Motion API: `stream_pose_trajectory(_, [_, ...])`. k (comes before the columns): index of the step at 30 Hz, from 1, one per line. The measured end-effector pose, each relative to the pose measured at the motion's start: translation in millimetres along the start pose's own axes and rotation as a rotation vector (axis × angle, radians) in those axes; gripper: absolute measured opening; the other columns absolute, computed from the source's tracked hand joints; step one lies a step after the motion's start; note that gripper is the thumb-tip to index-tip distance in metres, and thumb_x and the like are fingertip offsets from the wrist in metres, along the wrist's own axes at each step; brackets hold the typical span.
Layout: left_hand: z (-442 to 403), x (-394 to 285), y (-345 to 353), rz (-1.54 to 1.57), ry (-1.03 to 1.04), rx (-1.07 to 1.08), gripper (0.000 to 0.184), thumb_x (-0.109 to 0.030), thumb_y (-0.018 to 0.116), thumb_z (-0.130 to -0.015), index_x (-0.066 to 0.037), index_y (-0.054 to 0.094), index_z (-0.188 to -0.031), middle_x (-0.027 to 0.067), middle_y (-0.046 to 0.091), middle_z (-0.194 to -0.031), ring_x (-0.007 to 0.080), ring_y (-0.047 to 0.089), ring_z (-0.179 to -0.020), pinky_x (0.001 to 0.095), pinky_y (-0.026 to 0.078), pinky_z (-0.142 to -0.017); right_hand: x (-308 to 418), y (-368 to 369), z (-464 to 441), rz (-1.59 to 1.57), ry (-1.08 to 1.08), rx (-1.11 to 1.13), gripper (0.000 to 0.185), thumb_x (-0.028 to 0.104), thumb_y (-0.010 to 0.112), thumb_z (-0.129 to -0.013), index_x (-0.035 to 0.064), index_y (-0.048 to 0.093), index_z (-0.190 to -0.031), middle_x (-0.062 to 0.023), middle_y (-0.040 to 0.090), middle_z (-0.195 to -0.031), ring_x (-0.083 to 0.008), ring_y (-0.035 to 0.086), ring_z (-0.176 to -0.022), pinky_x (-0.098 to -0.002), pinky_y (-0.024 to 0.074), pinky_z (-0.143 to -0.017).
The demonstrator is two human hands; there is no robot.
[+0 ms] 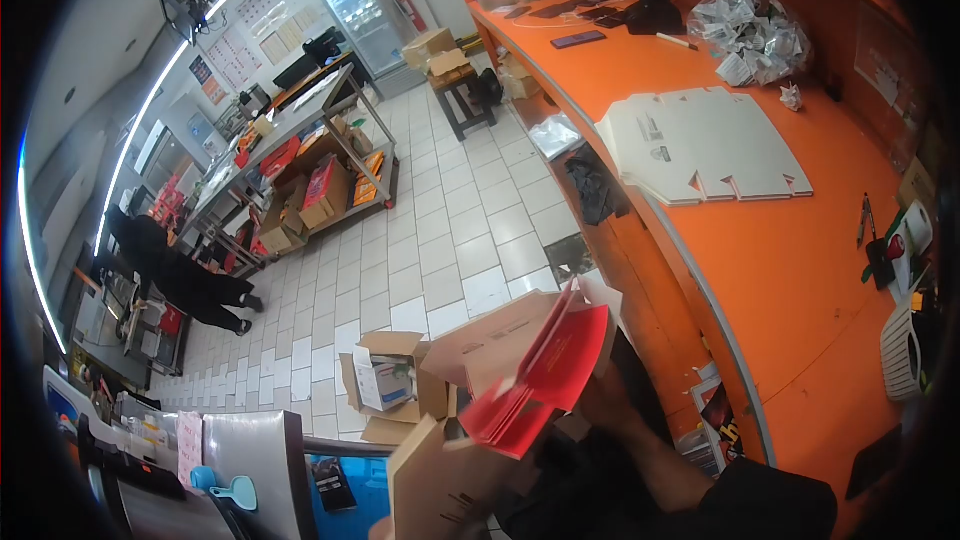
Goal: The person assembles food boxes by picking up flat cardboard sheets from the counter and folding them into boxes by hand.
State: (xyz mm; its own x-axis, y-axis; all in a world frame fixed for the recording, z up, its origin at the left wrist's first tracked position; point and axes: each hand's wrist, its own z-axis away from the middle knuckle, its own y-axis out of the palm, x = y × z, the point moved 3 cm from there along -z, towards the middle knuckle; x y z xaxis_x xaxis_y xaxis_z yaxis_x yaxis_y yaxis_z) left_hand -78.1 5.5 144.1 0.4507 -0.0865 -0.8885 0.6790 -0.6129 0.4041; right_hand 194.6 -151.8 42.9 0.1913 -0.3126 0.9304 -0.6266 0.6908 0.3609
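holding red-and-tan printed cardboard (568, 365), bent into several panels, aloft at the lower centre, in front of the body and just left of a long orange worktop (740, 280). gripping it at the right side of a red panel with the bare right hand (603, 398), fingers mostly hidden behind the board. showing only a sliver of the left hand (380, 530) at the bottom edge, just beside the lower tan panel; cannot tell whether spread or closed. blurred among the red layers, so cannot tell if one piece or more.

beyond the held cardboard, on the pale square-tiled floor (420, 235), with an open brown cardboard box (435, 398) and, inside it, a small white-and-blue carton (385, 385).

on the worktop, with flat pale cardboard blanks (710, 145) lying near the left edge, printed and notched; behind these, a clear plastic bag of crumpled paper (750, 35), and beside that a crumpled white paper ball (791, 97). farther along, a dark flat phone (578, 40). near the right end, a white slatted plastic basket (902, 352).

across the room at left, with a co-worker in black clothing (180, 265) standing near a metal shelved trolley (345, 90).
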Motion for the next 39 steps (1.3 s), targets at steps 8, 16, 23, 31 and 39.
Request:
stream_pose_trajectory(8, [29.5,22.1,26.2,-0.195,-0.195,0.035,0.091,-0.045,0.072,-0.083,0.001,0.028,-0.149,0.0169,0.036,-0.145,0.0301,0.041,-0.132,0.0432,0.037,-0.108,65.8,20.1,-1.5,0.184,-0.201,0.043,0.079,0.035,0.087,-0.077,0.0012,0.047,-0.137,-0.0141,0.064,-0.119,-0.0256,0.064,-0.109,-0.0393,0.0519,-0.093])
stream_pose_trajectory(16, [62.1,51.1,54.1,-0.383,-0.418,0.284,0.088,-0.039,0.073,-0.080,0.002,0.031,-0.145,0.0170,0.042,-0.138,0.0306,0.045,-0.127,0.0427,0.038,-0.106,69.9,44.6,34.5,0.675,-0.225,-0.285,0.059,0.012,0.077,-0.081,-0.0028,0.047,-0.129,-0.0254,0.063,-0.113,-0.0405,0.066,-0.104,-0.0418,0.0534,-0.084])
stream_pose_trajectory(23, [28.6,80.0,90.2,-0.347,-0.130,0.405,0.085,-0.034,0.075,-0.078,0.003,0.034,-0.143,0.0170,0.047,-0.132,0.0311,0.049,-0.122,0.0423,0.040,-0.103,61.5,85.0,67.3,0.675,-0.466,0.031,0.066,0.015,0.070,-0.085,-0.0032,0.037,-0.140,-0.0272,0.049,-0.131,-0.0467,0.051,-0.119,-0.0498,0.0420,-0.103])
stream_pose_trajectory(31, [31.7,41.2,55.4,-0.396,-0.451,0.302,0.089,-0.037,0.074,-0.082,-0.002,0.029,-0.150,0.0238,0.038,-0.148,0.0351,0.042,-0.135,0.0469,0.034,-0.110,79.2,38.8,33.2,0.215,0.006,-0.152,0.038,0.013,0.055,-0.099,-0.0035,0.053,-0.134,-0.0188,0.065,-0.117,-0.0258,0.062,-0.109,-0.0357,0.0471,-0.097])
stream_pose_trajectory(39, [-26.1,-11.7,67.9,0.161,0.361,0.230,0.093,-0.052,0.056,-0.091,-0.002,0.017,-0.158,0.0302,0.022,-0.158,0.0482,0.034,-0.141,0.0601,0.032,-0.112,157.7,-53.7,-41.4,-0.258,-0.231,-0.519,0.046,0.003,0.065,-0.089,-0.0080,0.052,-0.132,-0.0158,0.063,-0.124,-0.0252,0.064,-0.109,-0.0359,0.0509,-0.097])
